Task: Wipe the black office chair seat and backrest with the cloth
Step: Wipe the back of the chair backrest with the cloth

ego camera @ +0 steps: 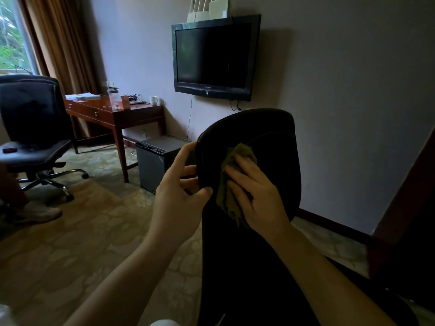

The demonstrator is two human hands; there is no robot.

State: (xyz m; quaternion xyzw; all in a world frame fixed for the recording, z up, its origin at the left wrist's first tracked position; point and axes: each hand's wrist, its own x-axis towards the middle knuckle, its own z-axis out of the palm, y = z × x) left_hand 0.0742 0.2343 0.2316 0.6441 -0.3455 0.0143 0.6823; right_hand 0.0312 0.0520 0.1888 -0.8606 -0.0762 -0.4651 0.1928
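Note:
A black office chair backrest (270, 132) rises in front of me at centre, its seat hidden below. My left hand (181, 194) grips the backrest's left edge, thumb on the front, fingers curled behind. My right hand (256, 194) lies flat on an olive-green cloth (231, 182) and presses it against the upper left of the backrest. Parts of the cloth show above and below my fingers.
A second black office chair (33, 128) stands at left with a small dark object on its seat. Behind it is a wooden desk (117, 116) with a bottle and mug. A small black fridge (153, 165) sits beside the desk. A TV (214, 57) hangs on the wall. A shoe (40, 214) shows at far left.

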